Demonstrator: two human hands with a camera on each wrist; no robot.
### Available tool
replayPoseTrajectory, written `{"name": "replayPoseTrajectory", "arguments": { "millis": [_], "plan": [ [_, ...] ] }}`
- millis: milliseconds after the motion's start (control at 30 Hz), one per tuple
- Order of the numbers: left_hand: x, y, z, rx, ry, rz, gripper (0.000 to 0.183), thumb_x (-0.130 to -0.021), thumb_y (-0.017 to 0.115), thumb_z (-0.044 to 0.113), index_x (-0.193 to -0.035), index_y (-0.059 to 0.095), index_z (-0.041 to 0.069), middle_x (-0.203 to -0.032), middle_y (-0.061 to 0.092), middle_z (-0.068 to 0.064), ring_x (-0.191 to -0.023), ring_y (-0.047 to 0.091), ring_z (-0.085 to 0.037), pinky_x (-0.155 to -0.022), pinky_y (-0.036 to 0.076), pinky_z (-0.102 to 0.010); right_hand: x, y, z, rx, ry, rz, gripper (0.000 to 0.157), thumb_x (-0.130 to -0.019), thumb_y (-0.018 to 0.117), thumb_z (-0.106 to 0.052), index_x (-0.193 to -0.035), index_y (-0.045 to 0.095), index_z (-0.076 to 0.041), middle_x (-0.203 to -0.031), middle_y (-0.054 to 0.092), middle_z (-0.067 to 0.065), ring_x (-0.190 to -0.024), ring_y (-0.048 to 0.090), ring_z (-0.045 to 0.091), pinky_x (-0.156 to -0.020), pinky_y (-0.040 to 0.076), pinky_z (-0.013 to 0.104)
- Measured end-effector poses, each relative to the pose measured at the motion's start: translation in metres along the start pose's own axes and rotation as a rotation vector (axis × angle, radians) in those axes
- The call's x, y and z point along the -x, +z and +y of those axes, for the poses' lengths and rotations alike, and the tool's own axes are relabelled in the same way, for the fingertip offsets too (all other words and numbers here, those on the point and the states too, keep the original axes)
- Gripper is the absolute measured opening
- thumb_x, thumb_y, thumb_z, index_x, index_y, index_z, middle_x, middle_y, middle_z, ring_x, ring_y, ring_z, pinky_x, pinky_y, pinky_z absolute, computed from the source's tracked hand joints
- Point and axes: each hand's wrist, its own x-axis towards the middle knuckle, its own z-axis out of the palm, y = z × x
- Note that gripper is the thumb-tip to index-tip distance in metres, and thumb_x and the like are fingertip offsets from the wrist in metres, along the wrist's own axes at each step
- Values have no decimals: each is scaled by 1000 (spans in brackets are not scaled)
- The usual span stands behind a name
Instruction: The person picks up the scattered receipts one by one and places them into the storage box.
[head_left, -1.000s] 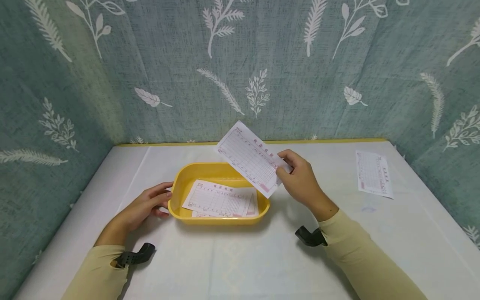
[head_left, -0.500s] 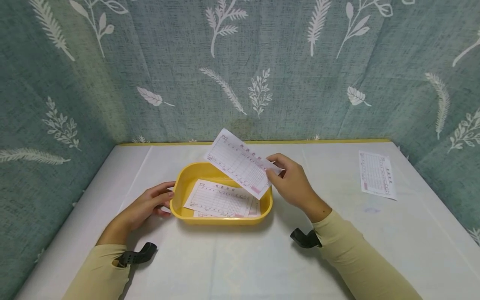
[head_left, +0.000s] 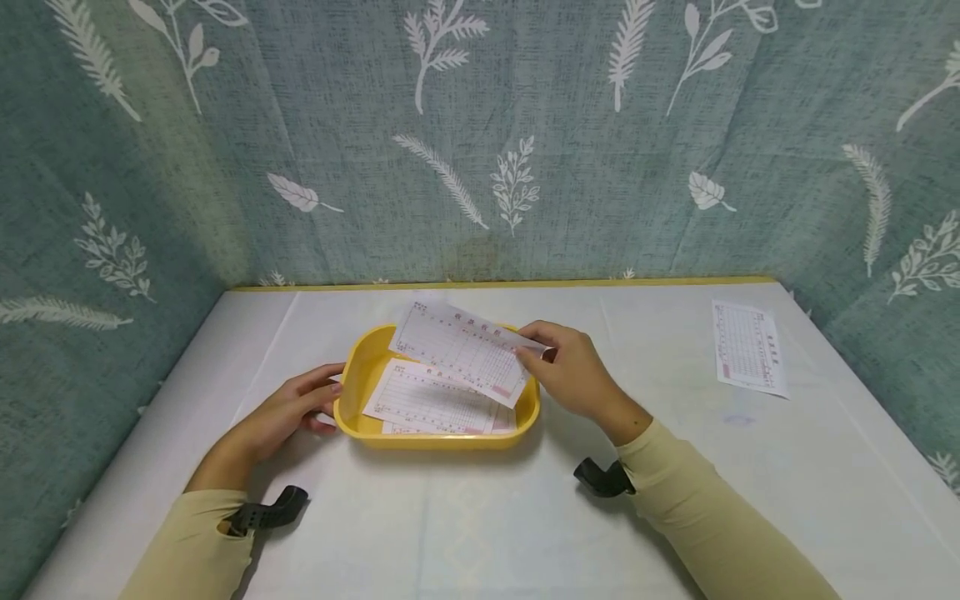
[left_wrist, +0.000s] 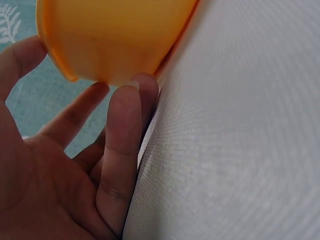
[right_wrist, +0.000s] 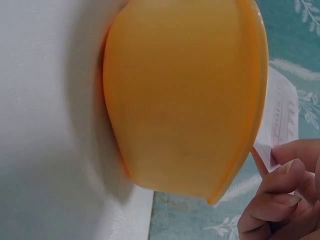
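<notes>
A yellow plastic basin (head_left: 438, 442) stands on the white table, with printed receipt slips (head_left: 427, 400) lying in it. My right hand (head_left: 573, 367) pinches another receipt slip (head_left: 457, 346) by its right end. That slip is tilted over the basin's far side, above the ones inside. My left hand (head_left: 288, 412) is at the basin's left end, its fingertips touching the yellow wall with fingers loosely extended. In the left wrist view the thumb and fingers (left_wrist: 122, 120) lie against the basin's outside. The right wrist view shows the held slip just beyond the rim.
One more receipt slip (head_left: 750, 348) lies on the table (head_left: 465, 525) at the right. Behind the table hangs a green leaf-patterned cloth (head_left: 337, 125), and it continues along both sides. A yellow strip (head_left: 660, 282) runs along the far table edge.
My right hand has moved left and down, bringing the pinched slip lower and flatter over the basin. The left hand stays at the basin's left end.
</notes>
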Motion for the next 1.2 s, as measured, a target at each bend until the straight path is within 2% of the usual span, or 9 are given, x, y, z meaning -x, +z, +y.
{"name": "replayPoseTrajectory", "arguments": {
  "millis": [367, 833, 1200],
  "plan": [
    [-1, 0, 0, -3, -5, -9, 60, -105, 49, 29, -154, 31, 0, -110, 60, -1, -84, 65, -6, -72, 60, -27, 1, 4, 2, 8, -8, -104, 19, -95, 67, -10, -113, 71, -5, -113, 72, 10, -82, 63, 16, -73, 55, 25],
    [1, 1, 1, -1, 8, 1, 59, -105, 48, 26, -153, 30, -3, -107, 61, 2, -82, 65, -5, -70, 60, -25, 0, 6, 5, 56, 29, -151, 17, -95, 68, -14, -111, 71, -8, -109, 71, 5, -76, 55, 17, -62, 47, 23],
    [2, 1, 0, -9, 6, -1, 59, -105, 48, 27, -153, 31, -2, -110, 61, -2, -82, 65, -8, -70, 60, -26, 1, 6, 7, 115, 59, -194, 17, -94, 68, -12, -110, 73, -8, -113, 72, 5, -93, 60, 18, -78, 53, 29]
  ]
}}
